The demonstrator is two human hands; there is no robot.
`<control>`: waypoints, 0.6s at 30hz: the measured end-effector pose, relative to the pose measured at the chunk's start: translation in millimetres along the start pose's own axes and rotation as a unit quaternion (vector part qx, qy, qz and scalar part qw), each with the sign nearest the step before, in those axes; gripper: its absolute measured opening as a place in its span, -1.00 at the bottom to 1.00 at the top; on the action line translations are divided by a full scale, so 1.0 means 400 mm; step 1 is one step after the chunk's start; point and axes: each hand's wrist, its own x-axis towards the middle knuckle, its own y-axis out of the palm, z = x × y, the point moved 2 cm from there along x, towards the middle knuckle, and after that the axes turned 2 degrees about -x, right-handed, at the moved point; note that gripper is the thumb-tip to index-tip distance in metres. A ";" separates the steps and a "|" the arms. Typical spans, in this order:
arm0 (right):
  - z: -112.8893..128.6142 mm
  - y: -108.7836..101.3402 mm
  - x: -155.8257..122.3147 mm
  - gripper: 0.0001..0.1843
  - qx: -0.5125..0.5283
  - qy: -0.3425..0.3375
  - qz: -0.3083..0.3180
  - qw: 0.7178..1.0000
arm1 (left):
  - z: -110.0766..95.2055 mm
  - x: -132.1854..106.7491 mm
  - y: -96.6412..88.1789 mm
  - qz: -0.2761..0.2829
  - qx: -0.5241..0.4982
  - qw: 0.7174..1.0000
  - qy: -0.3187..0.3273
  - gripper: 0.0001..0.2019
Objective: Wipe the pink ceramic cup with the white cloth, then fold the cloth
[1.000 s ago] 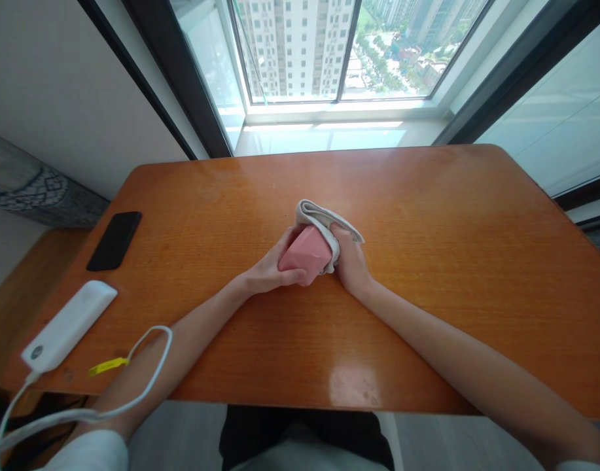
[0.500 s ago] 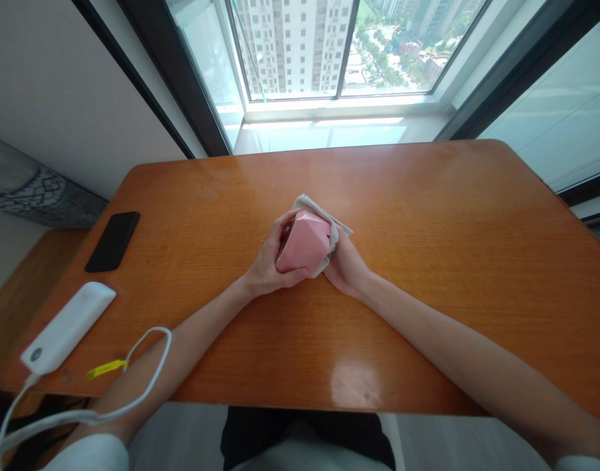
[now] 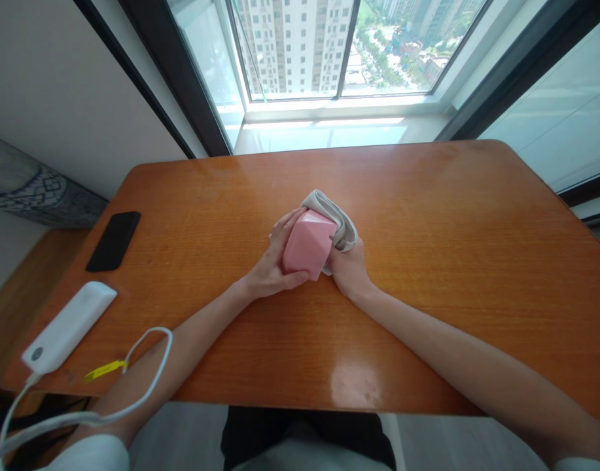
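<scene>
A pink faceted object [image 3: 309, 245], smooth and gem-like in shape, sits in the middle of the wooden table. My left hand [image 3: 275, 261] is shut on it from the left, with fingers across its side and thumb beneath. My right hand [image 3: 349, 268] presses a bunched grey-white cloth [image 3: 335, 219] against the object's right side. Its fingers are hidden under the cloth. The object's far right face is partly covered by that cloth.
The orange wooden table [image 3: 451, 275] ends near a large window. A black smartphone [image 3: 113, 241] and a white power bank [image 3: 68, 327] lie at its left. The power bank's white cable loops over my left forearm, near a yellow tag [image 3: 105, 370].
The cloth has shifted to the object's upper right and is more bunched. The pink object has turned slightly, and my hands have shifted a little to the right.
</scene>
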 end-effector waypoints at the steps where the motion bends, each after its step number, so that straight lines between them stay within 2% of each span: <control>1: 0.002 -0.007 0.003 -0.73 -0.019 -0.021 -0.019 0.999 | -0.003 0.004 0.001 0.005 0.004 1.000 0.010 0.04; 3: 0.004 -0.021 0.009 -0.78 -0.058 -0.062 -0.050 0.995 | -0.004 0.008 0.002 0.011 -0.009 1.000 0.013 0.03; 5: 0.004 -0.034 0.015 -0.79 -0.107 -0.113 -0.062 0.986 | -0.001 0.009 0.005 0.016 -0.060 0.998 -0.012 0.05; 8: 0.013 -0.049 0.018 -0.69 -0.181 -0.226 -0.045 0.956 | 0.000 0.009 0.013 0.028 -0.160 0.985 -0.064 0.12; 11: 0.031 -0.054 0.011 -0.60 -0.216 -0.316 -0.020 0.924 | -0.008 0.011 0.019 0.032 -0.196 0.977 -0.081 0.18; 14: 0.046 -0.052 0.001 -0.57 -0.219 -0.350 -0.008 0.911 | -0.009 0.012 0.019 0.048 -0.201 0.974 -0.094 0.20; 18: 0.056 -0.044 -0.006 -0.56 -0.215 -0.357 0.004 0.909 | 0.004 0.005 0.009 0.052 -0.180 0.975 -0.116 0.15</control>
